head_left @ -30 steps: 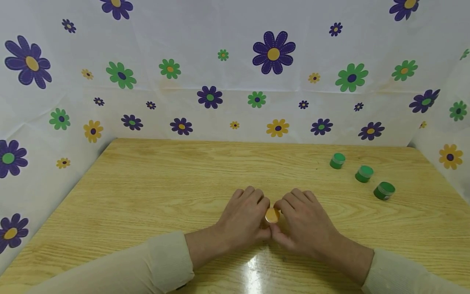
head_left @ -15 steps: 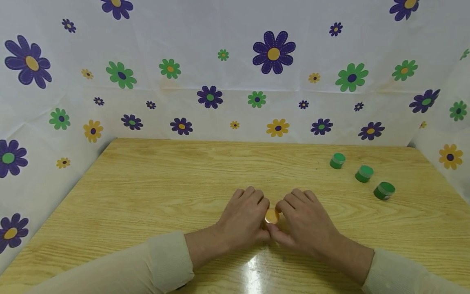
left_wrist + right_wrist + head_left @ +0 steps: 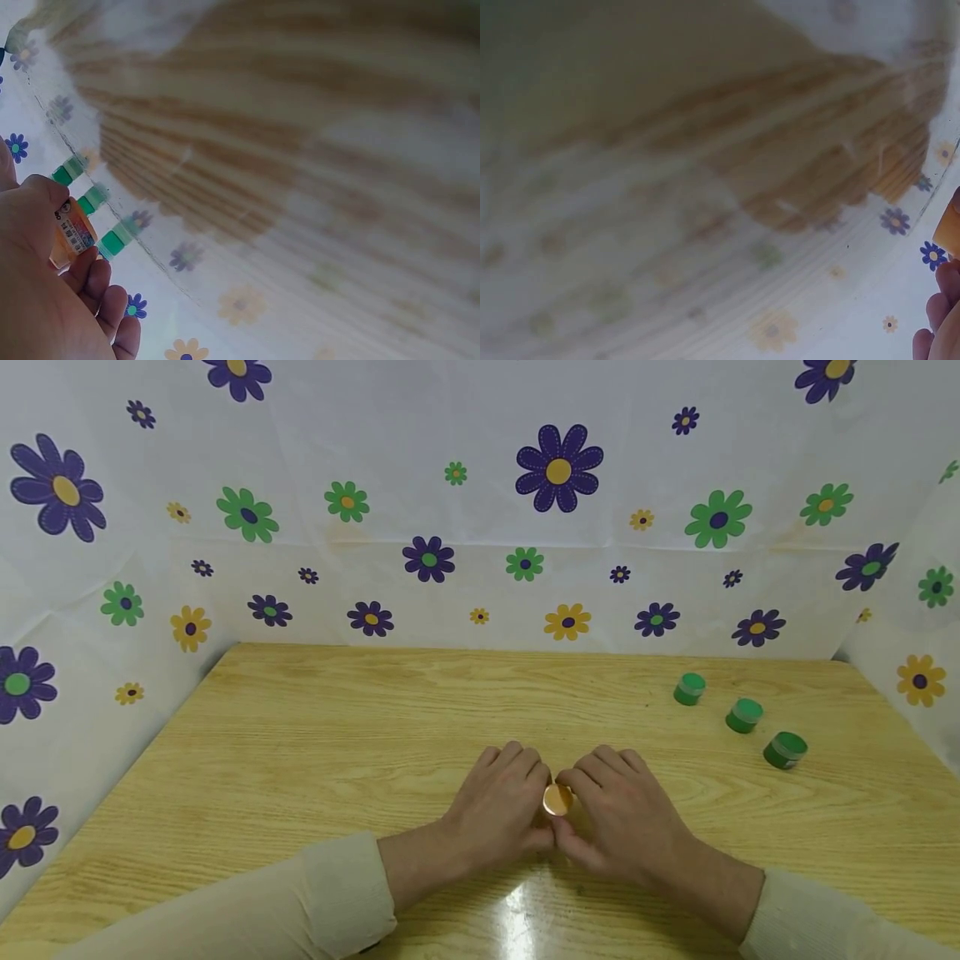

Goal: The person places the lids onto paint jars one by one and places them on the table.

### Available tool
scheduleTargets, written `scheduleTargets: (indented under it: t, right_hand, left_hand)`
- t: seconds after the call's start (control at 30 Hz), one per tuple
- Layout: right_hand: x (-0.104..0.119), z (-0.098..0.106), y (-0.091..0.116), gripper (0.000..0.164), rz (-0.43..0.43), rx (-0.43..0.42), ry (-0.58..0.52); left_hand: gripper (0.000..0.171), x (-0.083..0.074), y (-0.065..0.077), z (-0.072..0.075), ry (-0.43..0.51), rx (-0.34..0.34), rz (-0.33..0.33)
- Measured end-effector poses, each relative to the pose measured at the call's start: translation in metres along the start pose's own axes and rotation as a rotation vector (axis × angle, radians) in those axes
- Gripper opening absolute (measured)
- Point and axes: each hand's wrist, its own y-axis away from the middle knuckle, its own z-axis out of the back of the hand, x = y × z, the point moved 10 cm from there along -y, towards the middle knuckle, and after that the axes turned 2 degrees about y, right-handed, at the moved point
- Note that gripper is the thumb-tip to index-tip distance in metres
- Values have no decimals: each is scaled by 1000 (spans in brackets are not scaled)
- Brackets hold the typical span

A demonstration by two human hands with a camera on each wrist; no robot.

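A small orange jar (image 3: 557, 800) is held between both hands low in the middle of the head view, its round orange end facing up toward the camera. My left hand (image 3: 501, 802) grips it from the left; in the left wrist view a printed barcode label shows on the jar's side (image 3: 73, 232), between thumb and curled fingers. From the other side my right hand (image 3: 626, 814) pinches the jar with thumb and forefinger. The thumbs come together just below it. In the right wrist view only part of the orange jar (image 3: 949, 232) shows at the right edge, above the fingertips.
Three small green jars (image 3: 689, 689) (image 3: 744, 716) (image 3: 785, 750) stand in a slanting row on the right of the wooden table (image 3: 337, 718). A white cloth (image 3: 465, 418) with printed flowers hangs behind the table and along both sides.
The orange jar tilts slightly and back between the hands, and the right forefinger shifts a little against it. Arms and green jars stay in place.
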Motion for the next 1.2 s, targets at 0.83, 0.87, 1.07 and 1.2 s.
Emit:
scheduleTargets:
  t: [0.83, 0.87, 1.07, 1.2]
  right_hand:
    - [-1, 1, 1, 31, 0, -36, 1]
    - [-1, 1, 1, 31, 0, -36, 2]
    - [-1, 3, 1, 30, 4, -54, -15]
    - [-1, 3, 0, 30, 6, -56, -24]
  left_hand:
    - [39, -9, 1, -2, -31, 11, -81]
    - [40, -9, 1, -1, -30, 5, -84]
    - [41, -11, 1, 1, -37, -29, -105]
    - [39, -12, 1, 1, -62, -32, -119]
